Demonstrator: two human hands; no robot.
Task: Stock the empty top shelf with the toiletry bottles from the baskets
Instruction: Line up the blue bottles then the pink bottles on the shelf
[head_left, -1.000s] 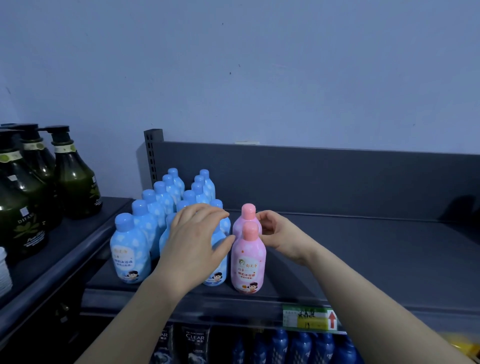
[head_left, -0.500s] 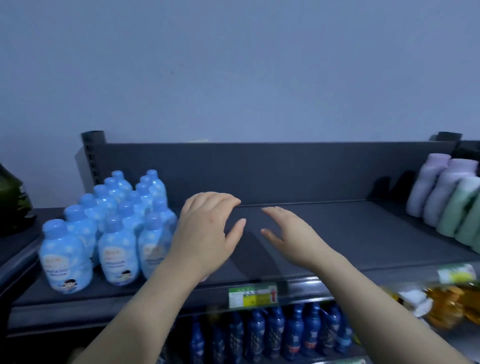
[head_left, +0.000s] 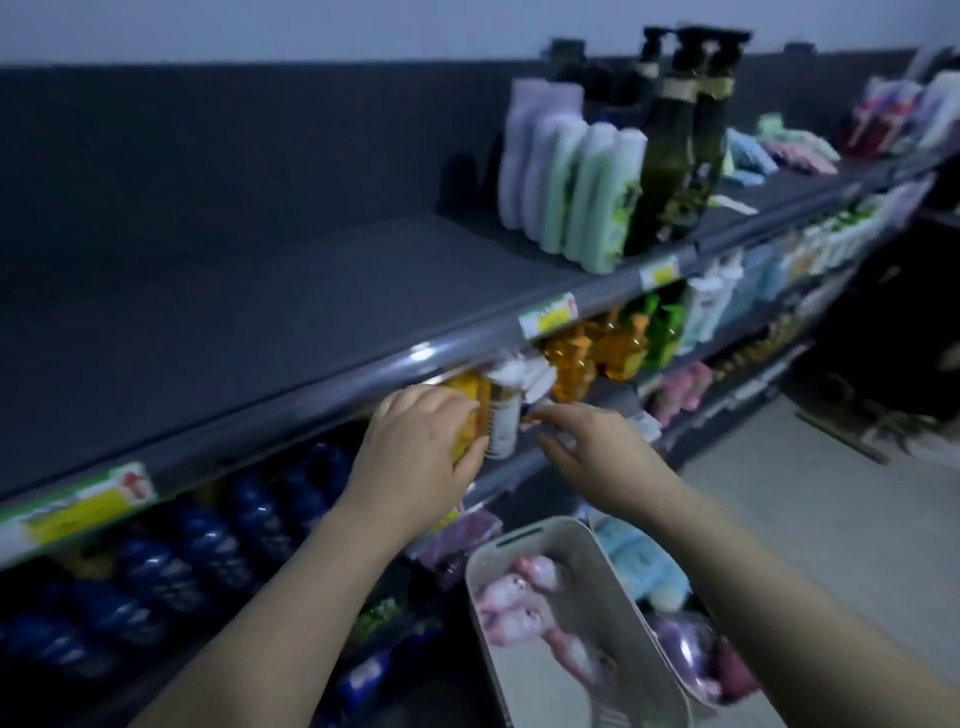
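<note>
Head view, blurred. Top shelf (head_left: 260, 291) bare at left; lavender and green bottles (head_left: 571, 176) plus dark pump bottles (head_left: 680, 150) stand at its right end. Below its front edge: left hand (head_left: 415, 452) and right hand (head_left: 587, 447), both empty, fingers loosely spread, in front of the lower shelf's goods. Grey basket (head_left: 524, 540) sits below the hands, pink bottles (head_left: 519, 597) lying inside. Second basket just right of it holds pale blue bottles (head_left: 644, 566).
</note>
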